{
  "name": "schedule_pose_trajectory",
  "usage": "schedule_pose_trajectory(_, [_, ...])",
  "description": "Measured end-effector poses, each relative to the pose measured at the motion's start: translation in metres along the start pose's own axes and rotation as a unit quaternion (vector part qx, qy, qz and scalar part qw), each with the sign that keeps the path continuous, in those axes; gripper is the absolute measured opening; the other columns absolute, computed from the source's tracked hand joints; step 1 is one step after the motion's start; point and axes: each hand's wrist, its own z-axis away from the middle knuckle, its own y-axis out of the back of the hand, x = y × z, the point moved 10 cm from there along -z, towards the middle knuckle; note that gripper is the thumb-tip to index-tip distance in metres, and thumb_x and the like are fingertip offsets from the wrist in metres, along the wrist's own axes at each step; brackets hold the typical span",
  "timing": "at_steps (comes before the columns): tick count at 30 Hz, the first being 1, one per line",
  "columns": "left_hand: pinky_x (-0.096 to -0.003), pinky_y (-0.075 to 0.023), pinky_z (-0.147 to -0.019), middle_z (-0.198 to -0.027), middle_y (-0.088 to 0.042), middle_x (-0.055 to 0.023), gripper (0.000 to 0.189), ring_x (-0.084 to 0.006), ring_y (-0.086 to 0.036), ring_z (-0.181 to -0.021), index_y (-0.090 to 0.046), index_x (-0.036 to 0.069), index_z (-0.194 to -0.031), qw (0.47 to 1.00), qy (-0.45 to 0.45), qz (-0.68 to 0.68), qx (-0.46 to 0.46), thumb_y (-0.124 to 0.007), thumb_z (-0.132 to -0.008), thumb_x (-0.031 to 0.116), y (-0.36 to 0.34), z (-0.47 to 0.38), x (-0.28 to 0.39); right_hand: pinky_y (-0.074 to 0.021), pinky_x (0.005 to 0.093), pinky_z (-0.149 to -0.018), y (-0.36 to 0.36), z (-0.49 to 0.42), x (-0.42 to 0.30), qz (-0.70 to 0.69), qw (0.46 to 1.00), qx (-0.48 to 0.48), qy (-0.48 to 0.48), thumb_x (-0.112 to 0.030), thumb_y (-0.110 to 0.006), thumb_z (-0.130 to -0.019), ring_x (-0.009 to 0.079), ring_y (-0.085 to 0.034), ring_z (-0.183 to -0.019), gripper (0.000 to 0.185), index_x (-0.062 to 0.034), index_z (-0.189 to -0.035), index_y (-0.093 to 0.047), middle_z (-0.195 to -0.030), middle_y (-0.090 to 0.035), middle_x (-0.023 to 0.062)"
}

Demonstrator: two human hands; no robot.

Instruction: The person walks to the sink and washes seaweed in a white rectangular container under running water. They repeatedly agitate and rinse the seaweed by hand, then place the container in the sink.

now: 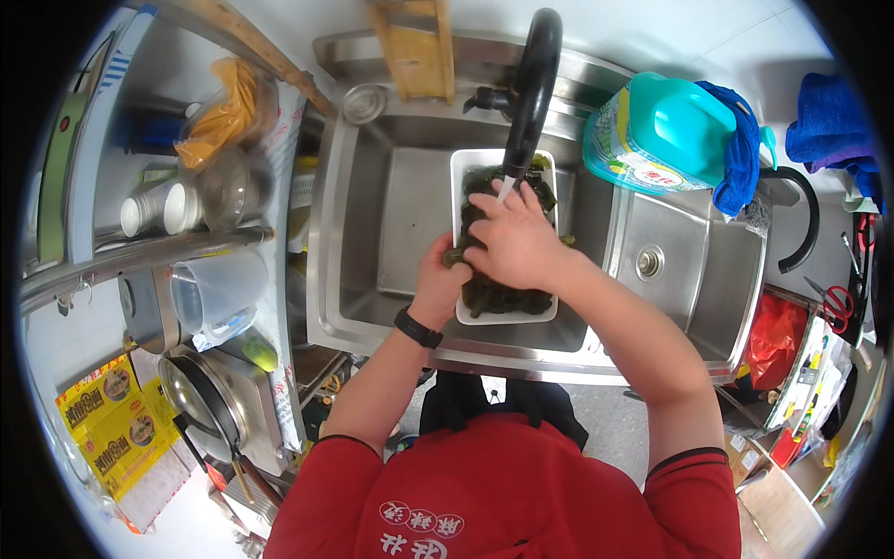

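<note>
A white rectangular tub [458,175] full of dark green leafy pieces, probably seaweed [506,300], stands in the left basin of a stainless steel sink [408,223]. Water runs from the black faucet [534,91] onto my right hand [513,234], which lies over the greens with its fingers spread. At the tub's left edge my left hand [443,279] pinches a green piece [454,257] between thumb and fingers. What lies beneath my right palm is hidden.
A turquoise jug [681,133] and blue cloth [740,154] stand behind the smaller right basin [660,258]. A wooden rack [419,56] leans at the back. Shelves with cups [183,207] are left; scissors [837,307] hang right.
</note>
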Motion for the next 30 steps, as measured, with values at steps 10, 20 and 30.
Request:
schedule_pose_trajectory(10, [-0.0338,-0.0525,-0.103,-0.133,-0.063,-0.0089,0.072,-0.0202,-0.064,-0.120,-0.052,-0.002,-0.145,0.999,-0.020,0.033,-0.033,-0.050,-0.074,-0.016,0.002,0.008,0.010,-0.0236,0.0672,-0.123,-0.007,-0.005,-0.009,0.067,0.996,0.041,0.039,-0.021,-0.070,-0.085,0.0425,-0.042,-0.145,0.018,-0.0089,-0.096,-0.077,-0.140,-0.058,0.0138])
schedule_pose_trajectory(20, [-0.0361,-0.0542,-0.100,-0.129,-0.065,-0.0089,0.071,-0.0206,-0.066,-0.115,-0.051,-0.001,-0.145,0.995,-0.028,0.067,-0.070,-0.050,-0.075,-0.014,-0.011,0.011,0.013,-0.0467,0.0545,-0.105,0.015,-0.013,0.029,0.000,0.980,0.171,-0.098,-0.028,-0.077,-0.088,0.0435,-0.052,-0.125,0.053,-0.0031,-0.132,-0.062,-0.148,-0.046,0.0246])
schedule_pose_trajectory(30, [-0.0353,-0.0531,-0.100,-0.129,-0.065,-0.0083,0.066,-0.0203,-0.065,-0.115,-0.053,0.000,-0.142,0.998,-0.030,0.050,-0.020,-0.051,-0.077,-0.013,0.009,-0.002,-0.004,-0.0375,0.0558,-0.117,0.007,-0.002,0.034,-0.119,0.960,0.210,-0.144,-0.020,-0.078,-0.084,0.0508,-0.043,-0.139,0.068,0.0015,-0.143,-0.052,-0.150,-0.046,0.0316])
